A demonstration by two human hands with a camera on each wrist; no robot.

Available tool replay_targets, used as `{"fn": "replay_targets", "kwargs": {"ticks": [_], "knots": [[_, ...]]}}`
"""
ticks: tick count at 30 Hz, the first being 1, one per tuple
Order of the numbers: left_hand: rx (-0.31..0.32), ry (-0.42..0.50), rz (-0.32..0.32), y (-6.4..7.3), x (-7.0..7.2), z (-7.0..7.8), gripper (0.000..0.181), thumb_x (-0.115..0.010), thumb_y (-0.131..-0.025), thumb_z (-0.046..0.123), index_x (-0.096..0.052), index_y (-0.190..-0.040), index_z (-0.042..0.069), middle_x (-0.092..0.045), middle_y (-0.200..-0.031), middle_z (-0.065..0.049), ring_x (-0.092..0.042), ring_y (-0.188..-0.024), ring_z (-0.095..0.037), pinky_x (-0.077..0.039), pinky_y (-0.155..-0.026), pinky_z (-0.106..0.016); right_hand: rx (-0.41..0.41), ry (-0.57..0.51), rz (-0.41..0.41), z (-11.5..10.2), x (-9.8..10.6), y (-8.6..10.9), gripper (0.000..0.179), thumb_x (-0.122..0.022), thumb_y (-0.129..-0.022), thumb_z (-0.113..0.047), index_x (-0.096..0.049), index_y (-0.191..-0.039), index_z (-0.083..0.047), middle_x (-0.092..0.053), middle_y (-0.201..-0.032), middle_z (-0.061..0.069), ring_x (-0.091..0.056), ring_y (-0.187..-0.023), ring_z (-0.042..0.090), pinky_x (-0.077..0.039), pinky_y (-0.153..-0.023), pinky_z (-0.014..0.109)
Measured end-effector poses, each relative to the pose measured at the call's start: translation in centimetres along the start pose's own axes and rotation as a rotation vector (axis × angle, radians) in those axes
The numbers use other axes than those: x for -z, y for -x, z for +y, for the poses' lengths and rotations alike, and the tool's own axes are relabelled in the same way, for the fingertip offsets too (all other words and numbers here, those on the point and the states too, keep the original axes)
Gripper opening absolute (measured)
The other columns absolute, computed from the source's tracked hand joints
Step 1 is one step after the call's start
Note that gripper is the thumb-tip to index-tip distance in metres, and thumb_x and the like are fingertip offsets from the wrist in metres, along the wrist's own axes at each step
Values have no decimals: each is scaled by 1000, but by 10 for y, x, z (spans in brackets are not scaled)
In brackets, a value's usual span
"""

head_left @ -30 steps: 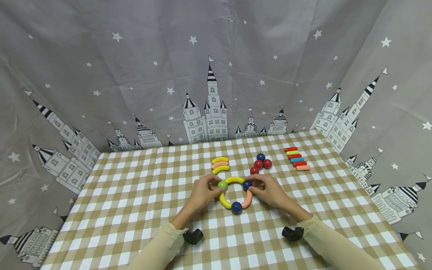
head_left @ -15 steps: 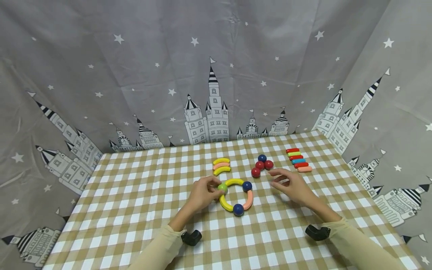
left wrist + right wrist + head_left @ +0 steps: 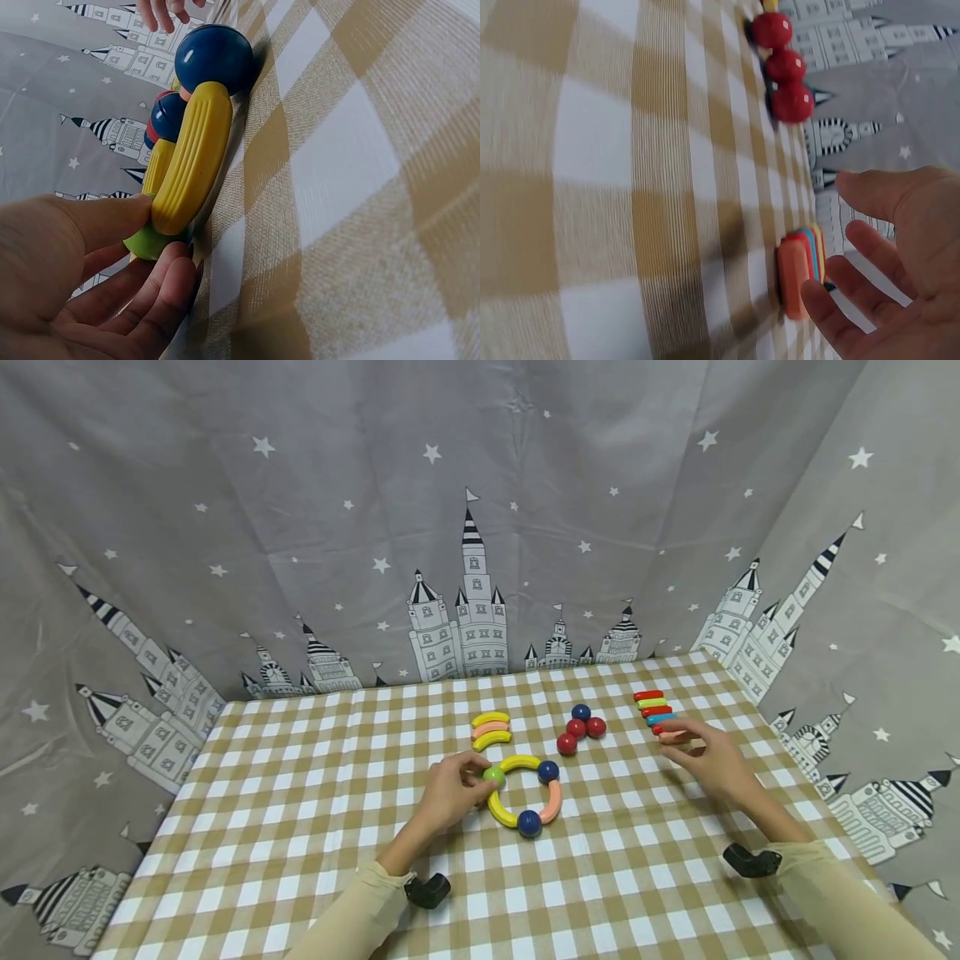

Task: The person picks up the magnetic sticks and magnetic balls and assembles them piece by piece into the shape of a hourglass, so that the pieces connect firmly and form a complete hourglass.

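My left hand [image 3: 450, 789] pinches a green ball [image 3: 493, 774] between thumb and fingers. That ball is part of a ring on the cloth, joined with two yellow curved rods [image 3: 500, 810], a salmon curved rod [image 3: 552, 802] and two navy balls [image 3: 529, 823]. In the left wrist view a yellow curved rod [image 3: 196, 157] runs from the green ball up to a navy ball [image 3: 215, 58]. My right hand [image 3: 712, 760] hovers by a row of straight rods, fingers spread and holding nothing. Nearest to it lies a salmon rod [image 3: 793, 277], partly hidden in the head view.
Other straight rods, such as a red one [image 3: 648, 695], lie at the back right. Three red balls [image 3: 576, 729] and a navy ball [image 3: 581, 712] sit behind the ring. Three curved rods [image 3: 491, 727] lie stacked farther left. A checked cloth [image 3: 315, 827] covers the table.
My right hand has let go of the ring's right navy ball and moved right to the straight rods. My left hand has stayed on the green ball.
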State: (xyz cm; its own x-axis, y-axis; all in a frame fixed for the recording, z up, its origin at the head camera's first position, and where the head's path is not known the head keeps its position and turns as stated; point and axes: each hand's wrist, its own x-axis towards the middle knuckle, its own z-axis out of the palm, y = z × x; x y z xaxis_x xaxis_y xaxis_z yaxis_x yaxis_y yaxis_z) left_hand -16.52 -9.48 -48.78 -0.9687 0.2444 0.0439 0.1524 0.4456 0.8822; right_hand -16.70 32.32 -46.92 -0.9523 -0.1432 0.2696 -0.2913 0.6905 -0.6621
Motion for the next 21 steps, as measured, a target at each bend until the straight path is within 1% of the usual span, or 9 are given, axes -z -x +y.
{"fn": "replay_targets", "kwargs": {"ticks": [3,4,7,10,11,18,21], "knots": [[-8,5,8,0,0,0,22,-82,-88,9,-73,-107,5,-76,-96,-8,-70,-72,-13,-55,-59,-26,-6,22,12,7,3,-3,34,-79,-90,-3,-69,-122,-4,-75,-107,17,-70,-97,36,-56,-74,23],[-10,6,9,0,0,0,22,-82,-88,9,-73,-107,5,-76,-97,-8,-70,-73,-13,-55,-60,-26,-8,28,19,9,3,-3,34,-79,-90,-4,-69,-122,-4,-75,-108,18,-70,-97,36,-56,-74,24],[-5,8,6,0,0,1,22,-82,-88,9,-73,-108,5,-75,-97,-8,-70,-73,-13,-55,-60,-27,-8,62,38,16,5,-6,35,-81,-89,-7,-69,-121,-2,-72,-113,22,-69,-97,39,-57,-73,29],[4,0,2,0,0,1,23,-82,-88,10,-73,-108,5,-75,-97,-7,-69,-73,-13,-54,-60,-27,-14,78,36,21,5,-8,36,-83,-88,-9,-69,-120,-1,-68,-119,25,-69,-96,40,-58,-74,36],[7,-2,0,0,0,1,23,-82,-88,10,-73,-108,5,-75,-97,-7,-68,-73,-12,-54,-60,-26,-16,81,33,23,5,-8,37,-83,-87,-10,-69,-120,0,-68,-120,26,-69,-95,40,-58,-74,36],[19,-14,-3,0,1,3,22,-82,-88,10,-73,-108,6,-75,-99,-8,-68,-74,-13,-54,-60,-26,-19,114,10,28,5,-12,36,-85,-85,-8,-71,-116,1,-69,-117,26,-68,-92,36,-57,-72,34],[18,-16,-4,0,1,2,23,-82,-88,11,-72,-108,6,-75,-100,-9,-68,-74,-13,-54,-60,-26,-18,134,5,28,4,-14,34,-85,-85,-10,-71,-115,1,-69,-114,25,-65,-89,33,-54,-70,34]]}}
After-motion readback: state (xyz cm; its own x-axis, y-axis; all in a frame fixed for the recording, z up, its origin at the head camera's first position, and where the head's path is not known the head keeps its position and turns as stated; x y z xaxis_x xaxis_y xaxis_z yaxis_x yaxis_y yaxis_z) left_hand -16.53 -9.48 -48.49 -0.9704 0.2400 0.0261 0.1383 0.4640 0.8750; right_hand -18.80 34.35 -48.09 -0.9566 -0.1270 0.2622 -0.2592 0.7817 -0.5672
